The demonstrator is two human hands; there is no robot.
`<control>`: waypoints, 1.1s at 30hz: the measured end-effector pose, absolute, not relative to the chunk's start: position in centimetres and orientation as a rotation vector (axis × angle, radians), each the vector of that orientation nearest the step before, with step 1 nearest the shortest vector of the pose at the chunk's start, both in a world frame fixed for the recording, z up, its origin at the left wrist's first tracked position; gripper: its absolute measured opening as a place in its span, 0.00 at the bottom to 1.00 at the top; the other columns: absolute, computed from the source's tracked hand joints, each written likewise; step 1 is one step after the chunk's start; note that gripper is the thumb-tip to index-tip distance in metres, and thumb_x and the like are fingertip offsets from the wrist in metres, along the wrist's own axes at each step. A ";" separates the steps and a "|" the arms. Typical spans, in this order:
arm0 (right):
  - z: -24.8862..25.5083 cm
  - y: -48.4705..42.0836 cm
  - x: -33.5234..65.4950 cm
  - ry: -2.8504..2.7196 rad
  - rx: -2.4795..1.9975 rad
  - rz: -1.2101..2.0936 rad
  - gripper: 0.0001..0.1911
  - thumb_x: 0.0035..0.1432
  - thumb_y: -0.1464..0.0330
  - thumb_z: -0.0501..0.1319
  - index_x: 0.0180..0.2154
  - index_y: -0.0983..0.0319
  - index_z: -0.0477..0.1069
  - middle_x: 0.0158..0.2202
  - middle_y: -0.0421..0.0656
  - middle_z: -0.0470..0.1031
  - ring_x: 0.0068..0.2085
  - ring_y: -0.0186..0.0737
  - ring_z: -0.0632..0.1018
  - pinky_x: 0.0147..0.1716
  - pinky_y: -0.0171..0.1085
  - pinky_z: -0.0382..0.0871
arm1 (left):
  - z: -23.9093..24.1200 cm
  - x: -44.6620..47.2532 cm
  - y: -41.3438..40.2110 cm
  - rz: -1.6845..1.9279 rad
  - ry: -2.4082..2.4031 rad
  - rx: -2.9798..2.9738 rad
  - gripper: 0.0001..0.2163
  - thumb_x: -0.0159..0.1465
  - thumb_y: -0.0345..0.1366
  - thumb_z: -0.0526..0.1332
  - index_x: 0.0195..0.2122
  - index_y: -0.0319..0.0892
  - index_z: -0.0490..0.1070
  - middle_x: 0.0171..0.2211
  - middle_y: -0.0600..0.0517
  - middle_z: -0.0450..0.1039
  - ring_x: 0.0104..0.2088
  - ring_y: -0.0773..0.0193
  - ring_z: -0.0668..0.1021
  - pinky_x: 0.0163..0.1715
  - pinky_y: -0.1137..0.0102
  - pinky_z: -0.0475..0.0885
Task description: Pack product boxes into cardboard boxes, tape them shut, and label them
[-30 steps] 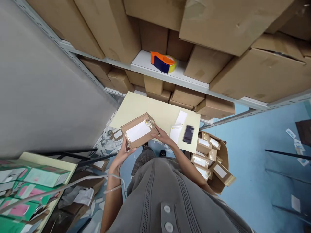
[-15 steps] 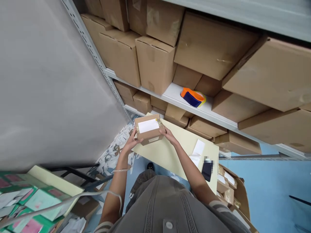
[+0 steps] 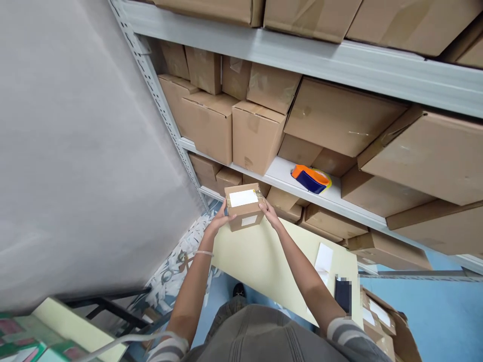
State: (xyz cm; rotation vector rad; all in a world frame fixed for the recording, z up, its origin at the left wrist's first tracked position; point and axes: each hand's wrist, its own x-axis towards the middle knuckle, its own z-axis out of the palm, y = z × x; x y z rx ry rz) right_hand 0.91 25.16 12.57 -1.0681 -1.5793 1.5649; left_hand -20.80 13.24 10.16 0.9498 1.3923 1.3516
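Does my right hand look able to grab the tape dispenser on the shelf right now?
Probably not: the right hand grips the carton. If freed, it likely could, as nothing visible stands before the tape dispenser.

The left hand and right hand grip a cardboard box from both sides, over the far left part of a pale yellow table. White labels show on the box's top and near side. Beyond, a metal shelf is stacked with cartons, with an orange and blue tape dispenser among them. White paper and a dark, blurred object lie on the table's right. Paper scraps cover the floor at left, beside a grey wall.
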 end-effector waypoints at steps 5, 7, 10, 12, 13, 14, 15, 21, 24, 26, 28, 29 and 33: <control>13.4 23.3 2.0 -1.562 -1.257 1.315 0.54 0.47 0.47 0.64 0.66 0.69 0.53 0.67 0.58 0.56 0.68 0.51 0.58 0.65 0.49 0.50 | 10.1 -18.7 10.9 1.418 1.599 0.835 0.59 0.50 0.50 0.72 0.71 0.42 0.30 0.72 0.38 0.34 0.69 0.44 0.51 0.64 0.58 0.58; 14.0 21.2 3.6 -1.545 -1.251 1.139 0.47 0.51 0.46 0.61 0.65 0.67 0.56 0.67 0.57 0.56 0.68 0.51 0.57 0.66 0.51 0.49 | 9.8 -17.2 7.7 1.470 1.730 0.817 0.56 0.52 0.53 0.69 0.71 0.41 0.34 0.72 0.37 0.33 0.69 0.43 0.54 0.63 0.57 0.60; 13.9 16.3 7.5 -1.472 -1.199 1.084 0.38 0.57 0.47 0.56 0.62 0.64 0.61 0.64 0.56 0.62 0.65 0.49 0.64 0.63 0.49 0.58 | 8.8 -15.0 0.0 1.513 1.922 0.740 0.49 0.54 0.56 0.66 0.70 0.43 0.44 0.70 0.35 0.46 0.63 0.44 0.66 0.60 0.54 0.64; 12.7 12.7 10.8 -1.517 -1.175 1.139 0.35 0.57 0.48 0.57 0.60 0.62 0.64 0.61 0.55 0.67 0.61 0.49 0.70 0.60 0.49 0.63 | 7.8 -13.3 -6.7 1.537 2.029 0.627 0.47 0.53 0.59 0.64 0.68 0.41 0.50 0.66 0.32 0.55 0.53 0.43 0.76 0.55 0.52 0.68; 11.8 11.1 12.5 -1.536 -1.182 1.162 0.34 0.56 0.48 0.58 0.58 0.61 0.65 0.58 0.55 0.70 0.58 0.50 0.73 0.58 0.49 0.66 | 7.3 -12.2 -10.2 1.540 2.087 0.539 0.46 0.51 0.61 0.64 0.66 0.43 0.54 0.63 0.32 0.60 0.49 0.44 0.79 0.53 0.51 0.70; 10.9 9.7 14.3 -1.553 -1.209 1.195 0.34 0.55 0.48 0.58 0.57 0.61 0.67 0.55 0.55 0.73 0.56 0.51 0.75 0.55 0.49 0.69 | 6.9 -11.1 -13.8 1.551 2.153 0.443 0.44 0.50 0.62 0.64 0.64 0.45 0.57 0.61 0.34 0.65 0.46 0.44 0.80 0.52 0.51 0.71; 10.0 8.6 15.8 -1.550 -1.252 1.211 0.33 0.53 0.47 0.59 0.55 0.60 0.68 0.52 0.54 0.76 0.53 0.53 0.77 0.52 0.49 0.72 | 6.6 -9.7 -17.3 1.569 2.225 0.335 0.43 0.49 0.62 0.64 0.62 0.46 0.60 0.58 0.36 0.68 0.43 0.45 0.81 0.51 0.51 0.72; 9.6 6.0 18.3 -1.758 -1.114 1.410 0.29 0.55 0.52 0.60 0.55 0.59 0.67 0.48 0.51 0.78 0.52 0.51 0.78 0.51 0.48 0.73 | 8.1 -0.8 -31.5 1.744 2.502 -0.393 0.41 0.50 0.59 0.64 0.60 0.39 0.60 0.55 0.33 0.70 0.43 0.48 0.81 0.49 0.52 0.72; 11.9 4.7 15.0 -1.923 -0.916 1.513 0.30 0.55 0.51 0.61 0.54 0.61 0.68 0.47 0.51 0.77 0.51 0.50 0.78 0.53 0.49 0.70 | 9.7 2.8 -32.8 1.887 2.515 -0.524 0.35 0.56 0.53 0.63 0.61 0.41 0.59 0.56 0.35 0.69 0.45 0.53 0.81 0.50 0.56 0.72; 13.5 3.2 12.4 -2.036 -0.762 1.582 0.30 0.55 0.52 0.61 0.54 0.62 0.68 0.47 0.51 0.77 0.50 0.49 0.77 0.54 0.49 0.68 | 10.5 4.7 -32.8 1.937 2.493 -0.486 0.33 0.58 0.51 0.63 0.61 0.41 0.58 0.56 0.36 0.69 0.45 0.53 0.80 0.51 0.56 0.71; 15.1 0.9 10.1 -2.114 -0.597 1.622 0.29 0.56 0.53 0.60 0.53 0.63 0.68 0.46 0.52 0.77 0.49 0.48 0.77 0.53 0.49 0.67 | 11.0 6.5 -32.9 1.954 2.475 -0.434 0.32 0.59 0.50 0.62 0.62 0.42 0.58 0.56 0.38 0.69 0.44 0.55 0.80 0.52 0.56 0.71; 15.7 -0.6 9.2 -2.140 -0.517 1.641 0.28 0.56 0.53 0.60 0.52 0.64 0.68 0.45 0.52 0.77 0.49 0.47 0.77 0.53 0.48 0.67 | 11.2 7.3 -33.2 1.958 2.473 -0.421 0.32 0.59 0.50 0.62 0.62 0.42 0.58 0.56 0.38 0.70 0.44 0.55 0.80 0.53 0.57 0.70; 17.2 -7.7 7.5 -2.150 -0.321 1.792 0.25 0.58 0.55 0.59 0.52 0.63 0.68 0.45 0.51 0.77 0.48 0.46 0.77 0.52 0.46 0.68 | 11.4 10.1 -35.6 1.987 2.510 -0.499 0.30 0.61 0.50 0.61 0.61 0.43 0.60 0.56 0.38 0.70 0.45 0.55 0.80 0.52 0.58 0.70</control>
